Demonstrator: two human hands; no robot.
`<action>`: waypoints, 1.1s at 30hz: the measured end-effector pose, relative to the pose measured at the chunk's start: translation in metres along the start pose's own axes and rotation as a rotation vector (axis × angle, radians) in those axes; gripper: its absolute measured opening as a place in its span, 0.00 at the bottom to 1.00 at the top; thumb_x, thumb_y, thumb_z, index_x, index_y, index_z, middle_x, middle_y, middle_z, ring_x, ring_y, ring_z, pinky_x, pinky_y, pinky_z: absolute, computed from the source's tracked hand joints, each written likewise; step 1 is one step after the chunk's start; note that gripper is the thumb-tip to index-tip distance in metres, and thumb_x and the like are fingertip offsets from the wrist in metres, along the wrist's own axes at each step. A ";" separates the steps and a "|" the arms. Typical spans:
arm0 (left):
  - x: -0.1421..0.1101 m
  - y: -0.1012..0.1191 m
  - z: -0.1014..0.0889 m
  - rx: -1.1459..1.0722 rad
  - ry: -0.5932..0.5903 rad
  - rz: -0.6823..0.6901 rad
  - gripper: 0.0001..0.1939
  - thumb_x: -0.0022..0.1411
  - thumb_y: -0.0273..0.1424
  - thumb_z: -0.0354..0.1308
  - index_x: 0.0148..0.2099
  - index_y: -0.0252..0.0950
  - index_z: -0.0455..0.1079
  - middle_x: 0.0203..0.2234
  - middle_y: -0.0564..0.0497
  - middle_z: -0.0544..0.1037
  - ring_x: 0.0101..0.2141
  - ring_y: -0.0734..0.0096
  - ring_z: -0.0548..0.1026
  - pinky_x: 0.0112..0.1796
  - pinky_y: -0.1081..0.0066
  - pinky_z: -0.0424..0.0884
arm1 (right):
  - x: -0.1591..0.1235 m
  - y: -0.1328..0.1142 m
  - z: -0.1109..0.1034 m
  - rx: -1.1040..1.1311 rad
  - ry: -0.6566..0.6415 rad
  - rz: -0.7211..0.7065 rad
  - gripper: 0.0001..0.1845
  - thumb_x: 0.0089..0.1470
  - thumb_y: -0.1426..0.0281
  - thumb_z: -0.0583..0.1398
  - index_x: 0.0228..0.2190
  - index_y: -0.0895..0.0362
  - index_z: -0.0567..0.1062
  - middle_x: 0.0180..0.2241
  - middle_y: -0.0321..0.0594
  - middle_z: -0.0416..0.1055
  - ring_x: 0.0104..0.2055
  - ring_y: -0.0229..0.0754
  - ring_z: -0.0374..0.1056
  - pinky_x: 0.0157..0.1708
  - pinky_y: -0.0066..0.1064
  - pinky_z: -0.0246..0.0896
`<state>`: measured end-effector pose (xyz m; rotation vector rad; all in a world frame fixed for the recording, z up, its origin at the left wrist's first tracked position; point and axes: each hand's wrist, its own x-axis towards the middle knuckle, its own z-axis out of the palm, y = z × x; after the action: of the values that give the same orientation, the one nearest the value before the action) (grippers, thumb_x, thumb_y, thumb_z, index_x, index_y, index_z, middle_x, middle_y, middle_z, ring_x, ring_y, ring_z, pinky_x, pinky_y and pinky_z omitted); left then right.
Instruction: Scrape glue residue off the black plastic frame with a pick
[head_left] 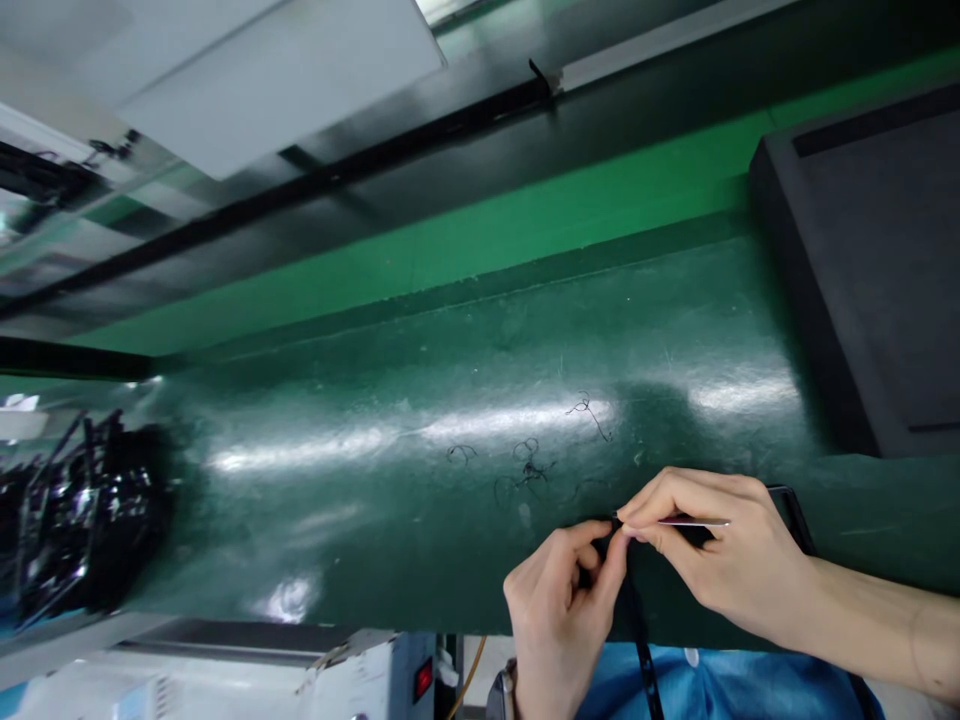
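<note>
My left hand [562,600] pinches a thin black frame [646,675] near the table's front edge, thumb and forefinger closed on its rim. One side of the frame runs down over my blue clothing, and another part shows behind my right wrist. My right hand [727,545] grips a slim metal tool [694,522], perhaps a blade, its tip hidden between the fingers. The fingertips of both hands meet at the frame's rim. Just beyond them, curly black shavings [529,470] lie on the green tabletop [360,540].
A big dark grey box or tray [892,270] stands at the right. Shiny black frames [67,520] are heaped at the far left. Below the table's front edge sits a white machine [352,680] with a red switch [423,680]. A metal rail runs behind the table.
</note>
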<state>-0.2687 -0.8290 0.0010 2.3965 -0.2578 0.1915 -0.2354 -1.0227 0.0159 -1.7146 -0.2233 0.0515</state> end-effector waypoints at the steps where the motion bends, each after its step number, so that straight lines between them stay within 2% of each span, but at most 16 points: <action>1: 0.000 0.000 0.000 0.000 -0.002 -0.001 0.04 0.74 0.31 0.65 0.44 0.41 0.73 0.21 0.63 0.64 0.19 0.79 0.65 0.25 0.76 0.63 | 0.000 0.000 0.000 0.000 -0.005 -0.006 0.12 0.65 0.81 0.61 0.34 0.52 0.75 0.35 0.26 0.79 0.37 0.33 0.77 0.36 0.24 0.74; 24: 0.001 0.002 0.000 -0.009 0.009 0.016 0.04 0.74 0.30 0.65 0.43 0.40 0.73 0.21 0.63 0.64 0.19 0.79 0.65 0.24 0.76 0.63 | 0.000 -0.001 0.000 -0.004 -0.019 0.017 0.13 0.65 0.82 0.61 0.33 0.53 0.75 0.34 0.27 0.79 0.37 0.34 0.78 0.38 0.24 0.73; 33: -0.001 0.000 0.000 -0.018 0.004 -0.011 0.03 0.73 0.30 0.66 0.43 0.40 0.74 0.21 0.62 0.65 0.19 0.79 0.66 0.24 0.75 0.63 | 0.001 -0.001 -0.001 -0.013 -0.035 0.040 0.12 0.66 0.80 0.61 0.33 0.53 0.75 0.34 0.29 0.79 0.37 0.36 0.78 0.37 0.28 0.74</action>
<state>-0.2693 -0.8291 0.0005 2.3791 -0.2431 0.1874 -0.2346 -1.0231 0.0166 -1.7324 -0.2159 0.1095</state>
